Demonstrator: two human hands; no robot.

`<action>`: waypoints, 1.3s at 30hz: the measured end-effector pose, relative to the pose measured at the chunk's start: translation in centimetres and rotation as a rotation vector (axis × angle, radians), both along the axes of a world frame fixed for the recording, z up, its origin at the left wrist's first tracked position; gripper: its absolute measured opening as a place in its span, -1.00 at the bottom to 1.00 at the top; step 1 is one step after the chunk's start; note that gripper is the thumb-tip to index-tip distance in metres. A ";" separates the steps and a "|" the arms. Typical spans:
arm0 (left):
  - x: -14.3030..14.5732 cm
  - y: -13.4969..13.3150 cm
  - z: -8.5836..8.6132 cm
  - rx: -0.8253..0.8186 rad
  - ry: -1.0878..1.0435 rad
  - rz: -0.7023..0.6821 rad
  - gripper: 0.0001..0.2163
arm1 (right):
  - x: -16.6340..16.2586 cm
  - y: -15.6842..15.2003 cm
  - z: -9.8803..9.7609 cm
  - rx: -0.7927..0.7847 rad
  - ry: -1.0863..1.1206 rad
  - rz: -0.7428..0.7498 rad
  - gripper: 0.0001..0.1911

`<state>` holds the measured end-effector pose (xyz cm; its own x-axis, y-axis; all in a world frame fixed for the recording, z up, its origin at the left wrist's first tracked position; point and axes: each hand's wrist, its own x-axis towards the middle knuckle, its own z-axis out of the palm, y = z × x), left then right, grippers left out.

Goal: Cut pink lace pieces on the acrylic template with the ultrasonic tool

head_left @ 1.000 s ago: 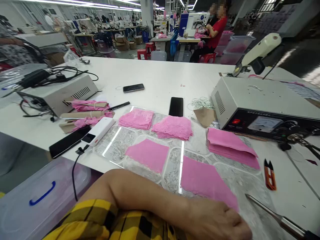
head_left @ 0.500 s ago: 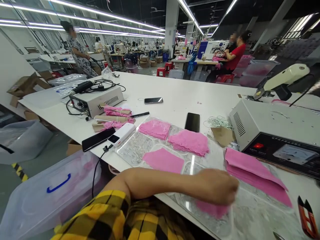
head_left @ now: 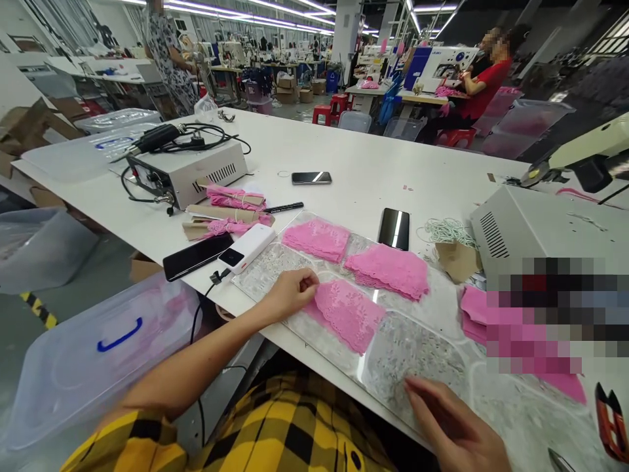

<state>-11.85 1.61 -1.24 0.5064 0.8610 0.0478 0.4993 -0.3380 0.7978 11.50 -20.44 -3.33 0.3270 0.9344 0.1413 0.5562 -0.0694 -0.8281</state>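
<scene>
Pink lace piece lies on the glass sheet at the front of the white table, its left corner pinched between the closed fingers of the left hand. Nearest the camera, the right hand rests flat on the same glass by its front edge, fingers stretched and apart, well clear of the lace. Orange snips lie at the far right. A clear plastic bin with a blue handle stands below the table on the left.

Just behind the held piece, two lace stacks sit side by side on the glass, with folded pink cloth to the right. A white power bank and a black phone lie left of the glass; a second phone and loose rubber bands lie behind it. Farther back are lace bundles, a pen, a grey box with cables on top, and a third phone. At a far table sits a person in red
</scene>
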 end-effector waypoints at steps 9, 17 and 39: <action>-2.5 -0.7 0.2 0.135 0.041 -0.125 -0.82 | -3.1 6.5 0.8 0.268 -0.374 0.262 -0.79; -5.2 0.9 -0.8 0.336 0.160 -0.450 -0.86 | -2.9 7.8 -0.7 0.345 -0.506 0.332 -0.89; -4.0 17.4 5.0 0.436 0.220 -0.324 -0.88 | -1.6 28.3 6.1 0.192 -0.305 0.381 -0.84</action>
<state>-15.87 19.01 3.76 0.7784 0.5852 0.2271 0.4540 -0.7747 0.4402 9.91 7.85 2.78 -0.1135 0.9270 0.3575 0.7305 0.3217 -0.6024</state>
